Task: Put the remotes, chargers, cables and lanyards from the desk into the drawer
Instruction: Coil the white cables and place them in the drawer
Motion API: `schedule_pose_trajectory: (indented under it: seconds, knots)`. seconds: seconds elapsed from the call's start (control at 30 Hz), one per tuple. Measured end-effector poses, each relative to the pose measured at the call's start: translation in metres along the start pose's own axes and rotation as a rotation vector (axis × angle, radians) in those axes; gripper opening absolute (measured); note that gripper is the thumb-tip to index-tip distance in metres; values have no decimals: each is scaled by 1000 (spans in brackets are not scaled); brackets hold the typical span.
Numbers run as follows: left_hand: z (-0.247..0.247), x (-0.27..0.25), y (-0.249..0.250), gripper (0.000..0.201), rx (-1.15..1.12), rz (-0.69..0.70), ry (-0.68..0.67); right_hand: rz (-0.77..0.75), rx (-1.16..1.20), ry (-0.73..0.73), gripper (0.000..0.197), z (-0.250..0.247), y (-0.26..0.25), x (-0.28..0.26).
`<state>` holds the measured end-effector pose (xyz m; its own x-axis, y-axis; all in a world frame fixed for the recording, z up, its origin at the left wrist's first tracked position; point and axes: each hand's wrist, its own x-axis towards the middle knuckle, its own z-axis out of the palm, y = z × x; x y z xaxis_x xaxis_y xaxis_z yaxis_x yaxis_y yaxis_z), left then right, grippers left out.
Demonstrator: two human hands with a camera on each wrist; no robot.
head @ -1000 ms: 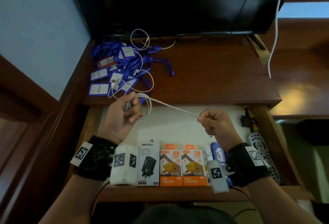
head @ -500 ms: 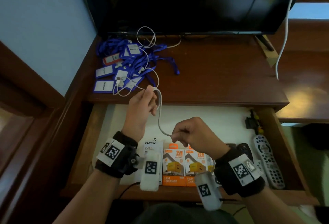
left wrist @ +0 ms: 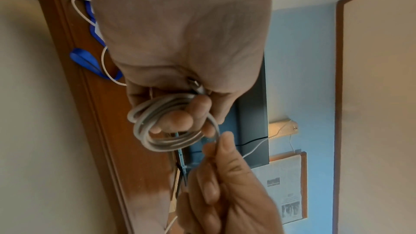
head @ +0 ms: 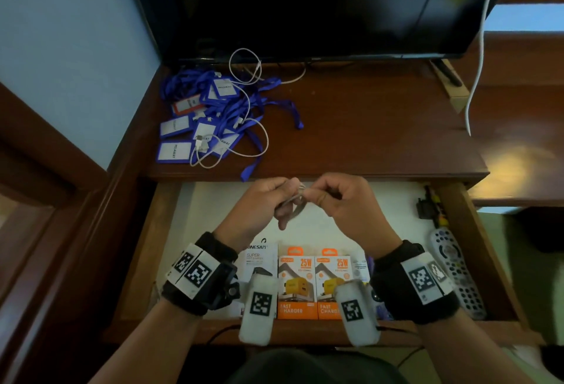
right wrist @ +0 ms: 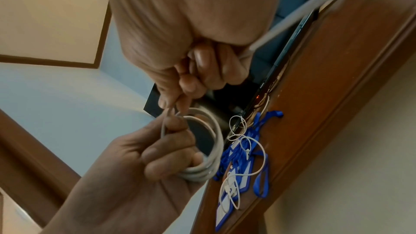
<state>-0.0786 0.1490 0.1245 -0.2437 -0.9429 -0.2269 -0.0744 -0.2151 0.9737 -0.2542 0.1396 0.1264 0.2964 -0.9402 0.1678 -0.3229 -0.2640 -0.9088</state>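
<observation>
Above the open drawer (head: pixel 171 231), my left hand (head: pixel 268 200) grips a coiled white cable (head: pixel 294 209), its loops wound round the fingers in the left wrist view (left wrist: pixel 162 124). My right hand (head: pixel 332 197) pinches the cable's loose end right beside the coil (right wrist: pixel 171 113). On the desk's back left lies a heap of blue lanyards (head: pixel 213 109) with badge holders, and a thin white cable (head: pixel 244 127) lies looped over them. Inside the drawer are charger boxes (head: pixel 314 280) at the front and a grey remote (head: pixel 457 276) at the right.
A dark monitor (head: pixel 305 5) stands at the back of the desk (head: pixel 381 127). A white cord (head: pixel 476 72) hangs down at the right. Small black items (head: pixel 427 206) lie in the drawer's right back corner. A blue wall borders the left.
The cable that stretched between my hands is now wound into a coil in my left hand. My right hand came up to meet the left above the drawer.
</observation>
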Motion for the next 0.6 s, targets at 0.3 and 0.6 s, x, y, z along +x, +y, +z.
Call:
schedule_pose_trajectory:
  seconds: [0.3,0.6]
  knots:
    - [8,0,12,40,-150,-140,-29,69,44,-162,14,1,2,-6]
    - [3,7,-9,14,129,82,63,227,74,-44,34,5,14,-5]
